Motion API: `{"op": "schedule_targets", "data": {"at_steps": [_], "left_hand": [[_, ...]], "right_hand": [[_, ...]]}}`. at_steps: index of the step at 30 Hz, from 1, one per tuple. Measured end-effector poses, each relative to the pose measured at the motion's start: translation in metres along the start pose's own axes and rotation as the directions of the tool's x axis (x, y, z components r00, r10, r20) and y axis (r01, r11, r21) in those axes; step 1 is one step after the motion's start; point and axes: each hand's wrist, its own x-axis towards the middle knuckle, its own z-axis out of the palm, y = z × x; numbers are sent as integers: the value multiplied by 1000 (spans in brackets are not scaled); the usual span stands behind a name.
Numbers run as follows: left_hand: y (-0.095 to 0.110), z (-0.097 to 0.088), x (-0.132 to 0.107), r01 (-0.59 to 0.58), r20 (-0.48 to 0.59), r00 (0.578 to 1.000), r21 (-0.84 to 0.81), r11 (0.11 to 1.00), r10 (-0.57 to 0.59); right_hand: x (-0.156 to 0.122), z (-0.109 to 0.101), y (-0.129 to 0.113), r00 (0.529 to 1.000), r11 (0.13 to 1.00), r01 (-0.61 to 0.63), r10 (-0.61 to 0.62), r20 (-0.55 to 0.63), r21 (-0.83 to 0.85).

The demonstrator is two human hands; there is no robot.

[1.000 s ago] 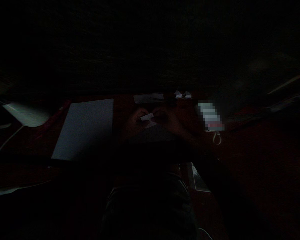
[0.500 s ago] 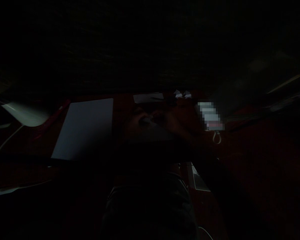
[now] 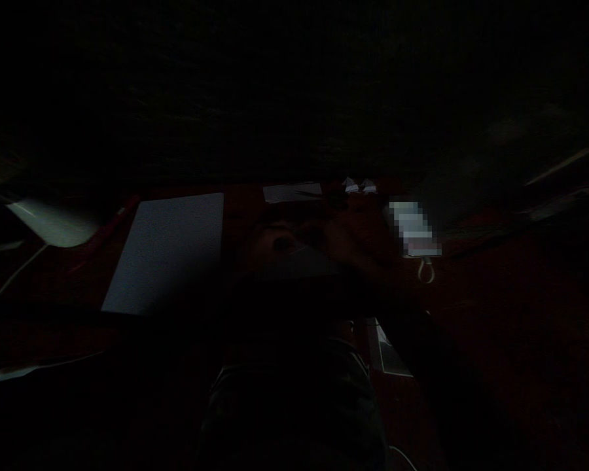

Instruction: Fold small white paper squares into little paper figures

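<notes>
The view is very dark. My left hand (image 3: 264,246) and my right hand (image 3: 340,243) come close together over the table, their fingers curled in at a piece of paper (image 3: 299,263). The paper looks pale grey in the shadow and lies between and just below the fingers. Single fingertips are hard to make out. Beyond my hands lies a small white sheet (image 3: 287,192), with the dark blade of what looks like scissors (image 3: 310,194) across its right end. Two small folded paper pieces (image 3: 351,186) stand to the right of it.
A large white sheet (image 3: 169,245) lies left of my hands. On the right is a blurred-out pale object (image 3: 415,229) with a loop (image 3: 426,271). A pale shade-like object (image 3: 53,222) and a red strip (image 3: 101,237) are at far left. A framed flat item (image 3: 395,356) lies lower right.
My fingers have shifted slightly at the paper, and the bright bit that showed between them is now dimmer. The other things stay in place.
</notes>
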Motion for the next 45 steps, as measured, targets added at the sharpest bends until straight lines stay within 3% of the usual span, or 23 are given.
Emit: {"op": "schedule_targets", "data": {"at_steps": [5,10,18,26,34,45], "left_hand": [[0,-1,0,-31,-3,1000,12,999,31],[-2,-1,0,-66,4,998,40,997,65],[-4,-3,1,-102,9,995,146,984,102],[-6,-7,1,-90,60,995,168,982,81],[-6,-6,0,-70,65,996,176,982,59],[-6,-6,1,-61,54,997,165,984,52]], "right_hand": [[-2,-3,-9,998,997,-66,66,7,-42],[0,-4,-10,999,999,-38,39,36,-38],[3,0,-1,997,997,-12,17,-74,74],[4,0,4,999,988,-41,44,-14,148],[-3,-11,-4,997,987,34,-45,64,154],[-5,-15,-6,993,991,77,-85,79,106]]}}
